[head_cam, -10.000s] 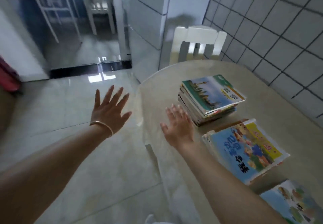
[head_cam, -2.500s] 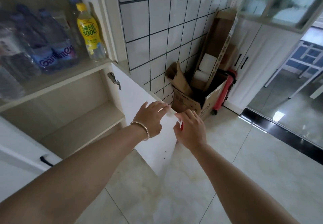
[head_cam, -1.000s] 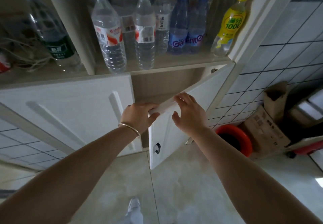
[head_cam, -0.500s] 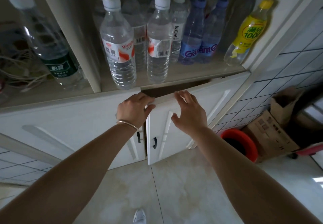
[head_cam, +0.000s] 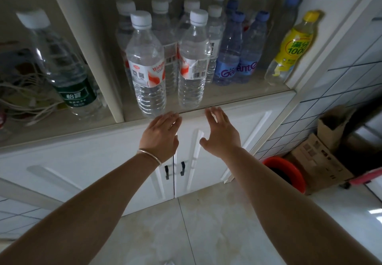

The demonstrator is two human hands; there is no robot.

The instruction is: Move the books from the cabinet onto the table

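Observation:
The white cabinet (head_cam: 82, 161) fills the view, and both of its lower doors stand closed. My left hand (head_cam: 160, 135) lies flat and open against the top of the left door. My right hand (head_cam: 221, 133) is open too, palm on the top of the right door (head_cam: 252, 126). Two black handles (head_cam: 174, 170) sit side by side below my wrists. No books and no table are in view.
Several water bottles (head_cam: 148, 62) and a yellow drink bottle (head_cam: 289, 51) stand on the open shelf above the doors. Tangled cables (head_cam: 22, 91) lie at the left. A red bucket (head_cam: 285, 173) and cardboard boxes (head_cam: 322, 157) stand on the floor at the right.
The right cabinet door swung from wide open to fully closed under my hands. My fingers went from gripping its top edge to lying flat on the door fronts.

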